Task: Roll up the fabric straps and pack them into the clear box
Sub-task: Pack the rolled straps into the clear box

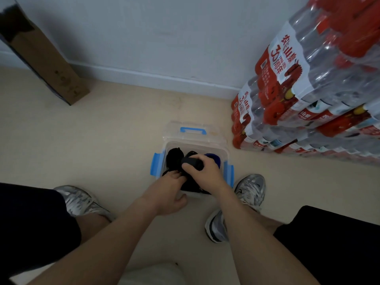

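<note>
Far off to the right of your right-hand fingers, the big stack of shrink-wrapped water bottle packs (308, 89) fills the corner, red labels facing you. Well away beyond your left-hand fingers, a long cardboard carton (47, 60) leans against the wall.

The clear box (205, 145) is right under your fingers, sitting open on the pale floor (115, 140). Its lid (216, 133), with the blue handle (192, 130), lies just past your fingertips on the far side. There's a blue latch (156, 164) out to the left of your fingers and another (230, 174) out to the right. A grey sneaker (82, 200) sits wide of your left hand, and another (249, 190) is just outside the box by your right wrist.

Your right hand (207, 173) is over the box, fingers and thumb wrapped round a dark rolled strap (191, 162), holding it above what's already packed. Your left hand (170, 192) reaches over the near wall, thumb outside the box and fingers (173, 174) down on the loose dark fabric (191, 185). The tips are hidden, so it can't be told whether they pinch it or only press.

Inside, a black roll (174, 157) stands just beyond your left fingers. A blue roll (213, 158) peeks out behind your right knuckles.
</note>
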Demonstrator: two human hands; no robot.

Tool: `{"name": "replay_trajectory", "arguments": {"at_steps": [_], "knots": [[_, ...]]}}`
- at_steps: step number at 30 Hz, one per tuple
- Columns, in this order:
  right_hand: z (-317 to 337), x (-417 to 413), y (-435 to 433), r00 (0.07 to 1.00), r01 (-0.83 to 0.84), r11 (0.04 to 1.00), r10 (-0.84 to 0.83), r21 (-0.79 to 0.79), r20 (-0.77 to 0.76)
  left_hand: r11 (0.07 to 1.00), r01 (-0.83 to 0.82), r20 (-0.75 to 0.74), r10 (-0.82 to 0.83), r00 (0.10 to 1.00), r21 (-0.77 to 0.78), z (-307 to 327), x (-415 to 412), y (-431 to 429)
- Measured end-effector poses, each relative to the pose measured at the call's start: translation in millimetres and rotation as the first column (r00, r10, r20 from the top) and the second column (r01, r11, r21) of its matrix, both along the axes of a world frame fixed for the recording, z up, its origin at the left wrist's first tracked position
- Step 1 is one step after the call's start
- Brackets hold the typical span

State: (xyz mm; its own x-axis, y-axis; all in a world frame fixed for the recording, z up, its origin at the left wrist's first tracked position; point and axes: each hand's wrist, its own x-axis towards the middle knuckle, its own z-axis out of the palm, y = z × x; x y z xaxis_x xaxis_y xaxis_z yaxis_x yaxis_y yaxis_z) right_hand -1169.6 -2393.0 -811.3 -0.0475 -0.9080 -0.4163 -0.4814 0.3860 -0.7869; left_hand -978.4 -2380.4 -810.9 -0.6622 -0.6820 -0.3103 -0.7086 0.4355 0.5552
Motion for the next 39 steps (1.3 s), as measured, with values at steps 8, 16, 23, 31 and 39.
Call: {"name": "replay_trajectory", "arguments": {"at_steps": [8, 16, 23, 31, 39], "knots": [[-9.8, 11.4, -0.2, 0.76, -0.32, 0.943, 0.313, 0.092, -0.57, 0.976, 0.075, 0.123, -0.051, 0.991, -0.204, -2.9, 12.0, 3.6], [-13.6, 2.3, 0.3, 0.695, -0.436, 0.897, 0.385, 0.07, -0.607, 0.973, -0.04, 0.113, 0.067, 0.991, -0.229, 2.7, 8.1, -7.8], [-14.1, 2.6, -0.7, 0.849, -0.345, 0.931, 0.363, 0.117, -0.383, 0.942, -0.021, 0.236, 0.105, 0.966, -0.336, -7.8, 20.0, -30.8], [-5.5, 24.0, -8.5, 0.625, -0.34, 0.929, 0.339, 0.145, -0.704, 0.937, -0.098, 0.315, 0.21, 0.926, -0.337, -3.7, 5.1, -24.7], [-4.2, 45.7, -18.7, 0.539, -0.333, 0.884, 0.463, 0.327, -0.704, 0.954, -0.128, 0.321, 0.215, 0.922, -0.272, -4.4, 1.7, -28.8]]}}
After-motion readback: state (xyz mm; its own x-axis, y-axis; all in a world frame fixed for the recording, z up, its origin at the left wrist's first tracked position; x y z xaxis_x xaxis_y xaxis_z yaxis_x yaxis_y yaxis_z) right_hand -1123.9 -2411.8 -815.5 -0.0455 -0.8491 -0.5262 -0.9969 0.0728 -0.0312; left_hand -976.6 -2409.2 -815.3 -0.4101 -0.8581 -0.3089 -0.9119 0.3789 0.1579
